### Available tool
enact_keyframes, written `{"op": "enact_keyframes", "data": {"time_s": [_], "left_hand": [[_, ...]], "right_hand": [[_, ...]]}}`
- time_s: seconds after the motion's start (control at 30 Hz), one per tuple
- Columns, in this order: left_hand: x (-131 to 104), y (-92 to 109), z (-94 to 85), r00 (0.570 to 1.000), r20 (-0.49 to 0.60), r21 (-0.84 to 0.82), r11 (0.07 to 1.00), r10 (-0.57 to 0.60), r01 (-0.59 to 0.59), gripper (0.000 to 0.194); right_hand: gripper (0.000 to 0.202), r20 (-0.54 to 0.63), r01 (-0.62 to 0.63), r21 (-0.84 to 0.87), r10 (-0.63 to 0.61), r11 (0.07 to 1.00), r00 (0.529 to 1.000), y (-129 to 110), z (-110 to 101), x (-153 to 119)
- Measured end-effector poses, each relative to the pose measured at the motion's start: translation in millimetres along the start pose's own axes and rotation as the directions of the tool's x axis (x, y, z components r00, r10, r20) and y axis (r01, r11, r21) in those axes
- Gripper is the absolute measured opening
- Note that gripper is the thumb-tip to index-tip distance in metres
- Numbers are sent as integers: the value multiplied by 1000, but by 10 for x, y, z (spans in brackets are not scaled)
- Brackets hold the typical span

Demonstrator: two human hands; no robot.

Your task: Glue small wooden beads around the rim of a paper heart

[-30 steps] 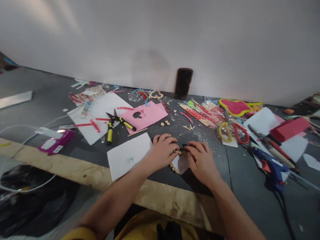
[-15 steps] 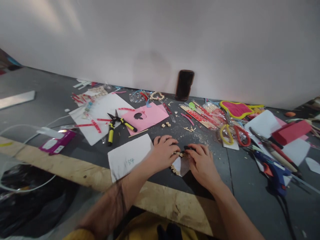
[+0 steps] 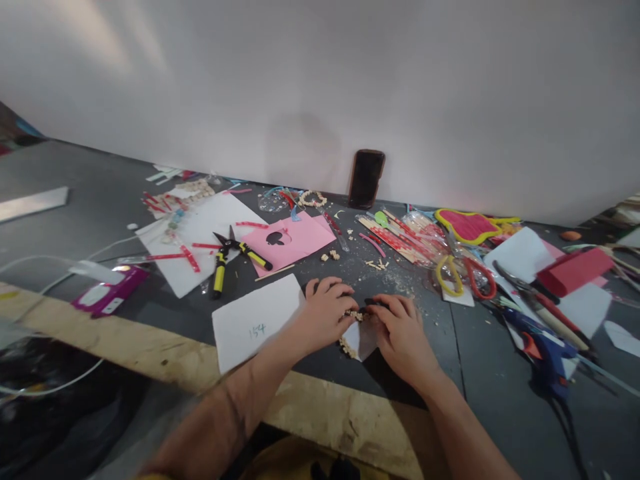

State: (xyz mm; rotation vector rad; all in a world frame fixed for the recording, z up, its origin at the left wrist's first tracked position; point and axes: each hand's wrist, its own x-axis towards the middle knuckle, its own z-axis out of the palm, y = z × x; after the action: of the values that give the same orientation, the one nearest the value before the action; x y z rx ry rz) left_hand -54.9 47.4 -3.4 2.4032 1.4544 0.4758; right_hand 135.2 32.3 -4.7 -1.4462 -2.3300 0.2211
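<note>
Low over the near part of the table, both my hands are at a small white piece (image 3: pixel 363 340) edged with tiny pale wooden bits (image 3: pixel 347 347). My left hand (image 3: pixel 327 310) is closed at its upper left edge, with the fingers curled down on the wooden bits. My right hand (image 3: pixel 401 331) is closed on its right edge, thumb and forefinger together. A small black thing (image 3: pixel 371 303) lies at my right fingertips; its kind I cannot make out. Fingers cover part of the white piece. Under my left forearm lies a white sheet (image 3: pixel 257 320) marked 154.
Yellow-black cutting pliers (image 3: pixel 220 267) and pink paper (image 3: pixel 300 243) lie left of centre. A phone (image 3: pixel 367 178) leans on the wall. Scissors (image 3: pixel 451 275), a blue glue gun (image 3: pixel 545 360) and pliers (image 3: pixel 525 293) are at the right. A purple box (image 3: pixel 113 291) sits near the left edge.
The view has shifted slightly, so things on the table appear a little lower and to the left. My hands keep nearly the same hold on the white piece.
</note>
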Motion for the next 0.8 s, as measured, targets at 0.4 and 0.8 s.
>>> {"op": "enact_keyframes", "data": {"time_s": [0.4, 0.8], "left_hand": [[-5, 2, 4, 1000, -10, -3, 1000, 7, -7, 12], [-1, -3, 17, 1000, -2, -10, 1000, -2, 2, 11]], "right_hand": [[29, 13, 3, 30, -3, 1000, 1000, 18, 11, -13], [30, 28, -6, 49, 5, 999, 1000, 9, 1, -14]]}}
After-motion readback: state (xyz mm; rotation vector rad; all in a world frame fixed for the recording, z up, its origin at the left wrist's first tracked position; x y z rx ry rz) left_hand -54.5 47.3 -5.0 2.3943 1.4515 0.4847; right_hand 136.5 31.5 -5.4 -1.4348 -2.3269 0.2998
